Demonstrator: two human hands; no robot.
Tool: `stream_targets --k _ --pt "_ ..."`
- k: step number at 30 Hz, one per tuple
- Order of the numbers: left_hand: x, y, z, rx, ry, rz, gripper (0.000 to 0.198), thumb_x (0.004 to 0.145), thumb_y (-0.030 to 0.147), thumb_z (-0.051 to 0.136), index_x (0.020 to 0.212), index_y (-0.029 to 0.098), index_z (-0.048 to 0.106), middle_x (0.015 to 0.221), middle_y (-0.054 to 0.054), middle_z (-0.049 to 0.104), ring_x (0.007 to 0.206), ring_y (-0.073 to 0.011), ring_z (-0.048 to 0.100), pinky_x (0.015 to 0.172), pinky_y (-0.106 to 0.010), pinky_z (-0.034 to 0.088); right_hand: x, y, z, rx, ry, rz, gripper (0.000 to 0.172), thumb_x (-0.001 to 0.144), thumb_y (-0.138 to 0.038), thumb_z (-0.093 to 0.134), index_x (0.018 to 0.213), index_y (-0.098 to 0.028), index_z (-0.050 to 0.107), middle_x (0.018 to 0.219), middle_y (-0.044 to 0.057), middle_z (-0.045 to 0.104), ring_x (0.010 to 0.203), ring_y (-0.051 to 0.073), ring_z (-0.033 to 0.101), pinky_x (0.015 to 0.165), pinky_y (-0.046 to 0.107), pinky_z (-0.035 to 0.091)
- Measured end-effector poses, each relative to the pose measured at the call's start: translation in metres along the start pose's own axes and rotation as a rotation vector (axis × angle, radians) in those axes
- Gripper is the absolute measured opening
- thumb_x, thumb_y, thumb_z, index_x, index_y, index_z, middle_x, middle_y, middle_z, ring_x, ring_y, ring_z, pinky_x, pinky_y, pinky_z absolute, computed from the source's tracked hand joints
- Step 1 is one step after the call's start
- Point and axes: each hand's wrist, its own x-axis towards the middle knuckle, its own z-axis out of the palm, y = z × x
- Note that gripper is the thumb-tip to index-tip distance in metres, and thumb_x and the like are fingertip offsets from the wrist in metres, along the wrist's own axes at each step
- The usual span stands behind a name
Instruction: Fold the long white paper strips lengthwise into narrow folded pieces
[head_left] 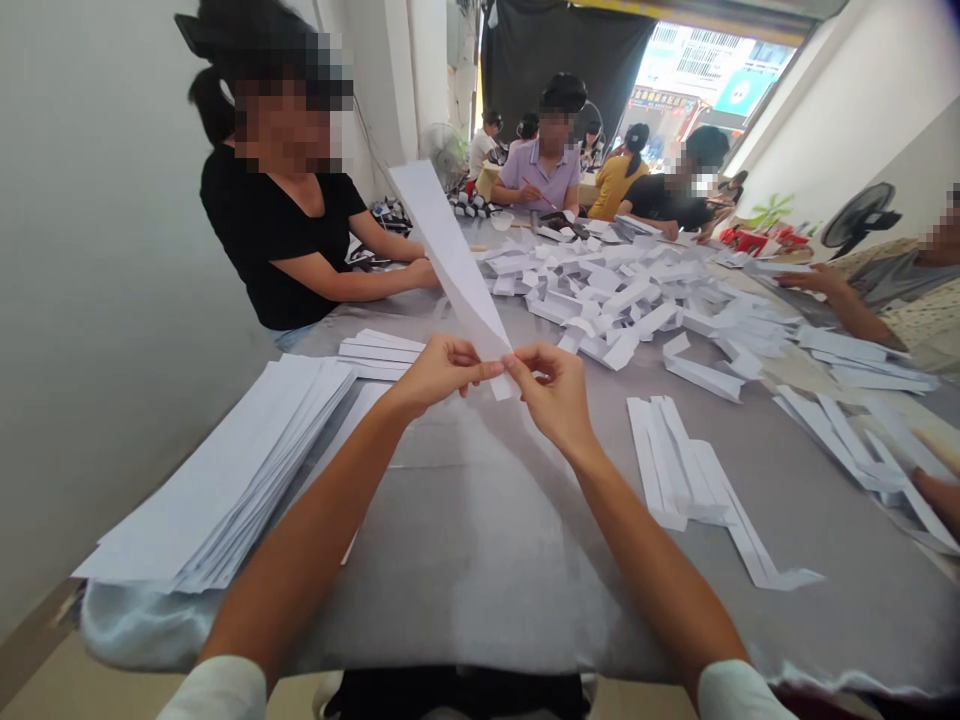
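Observation:
A long strip of white paper [457, 262], creased lengthwise, is held up above the table, slanting away to the upper left. My left hand [450, 375] pinches its near end between thumb and fingers. From the other side my right hand [551, 390] grips the same end, the two thumbs almost touching. To the left of my left forearm lies a thick stack of flat white paper sheets [225, 465]. Several folded paper strips [679, 465] rest on the table to the right of my right hand.
A large heap of folded white paper pieces [622, 285] covers the far middle of the grey-covered table [450, 560]. One person in black [292, 230] sits at the left; others sit across and at the right. More strips [862, 450] lie at the right.

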Motion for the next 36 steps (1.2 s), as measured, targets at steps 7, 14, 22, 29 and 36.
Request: stream_targets --k 7,14,22,29,36 --pt "0.000 0.001 -0.004 -0.004 0.009 0.028 0.038 0.073 0.048 0.095 0.086 0.014 0.085 0.073 -0.006 0.073 0.056 -0.0109 0.051 0.046 -0.023 0.037 0.000 0.001 0.004 0.011 -0.016 0.034 0.030 0.092 -0.050 0.075 0.088 -0.020 0.078 0.082 0.005 0.076 0.072 0.018 0.067 0.050 0.025 0.045" --pt "-0.001 0.000 -0.005 0.004 -0.039 -0.013 0.040 0.076 0.050 0.093 0.092 0.015 0.087 0.079 -0.009 0.076 0.060 -0.0119 0.054 0.048 -0.023 0.042 0.000 0.003 0.003 -0.006 0.001 -0.007 0.025 0.093 -0.044 0.073 0.087 -0.021 0.078 0.081 0.005 0.076 0.072 0.018 0.068 0.052 0.026 0.044" --pt "0.000 0.000 -0.008 0.006 0.004 0.007 0.042 0.069 0.048 0.097 0.093 0.015 0.085 0.081 -0.007 0.076 0.061 -0.0122 0.055 0.046 -0.022 0.041 -0.001 0.003 0.005 -0.030 -0.006 -0.001 0.025 0.093 -0.045 0.074 0.089 -0.021 0.078 0.082 0.005 0.077 0.073 0.019 0.069 0.053 0.026 0.044" --pt "-0.001 0.000 -0.006 0.023 -0.025 -0.009 0.042 0.072 0.049 0.095 0.097 0.016 0.086 0.081 -0.009 0.078 0.061 -0.0133 0.057 0.048 -0.023 0.041 0.000 0.008 0.002 -0.064 -0.028 -0.041 0.027 0.098 -0.047 0.069 0.089 -0.022 0.075 0.084 0.004 0.075 0.070 0.018 0.066 0.056 0.028 0.045" --pt "0.002 -0.001 -0.014 0.024 0.021 -0.063 0.045 0.065 0.049 0.098 0.093 0.016 0.087 0.088 -0.012 0.081 0.062 -0.0134 0.059 0.048 -0.023 0.041 0.004 0.016 0.001 -0.132 -0.025 -0.048 0.024 0.097 -0.043 0.068 0.088 -0.022 0.076 0.086 0.004 0.077 0.070 0.019 0.066 0.057 0.029 0.043"
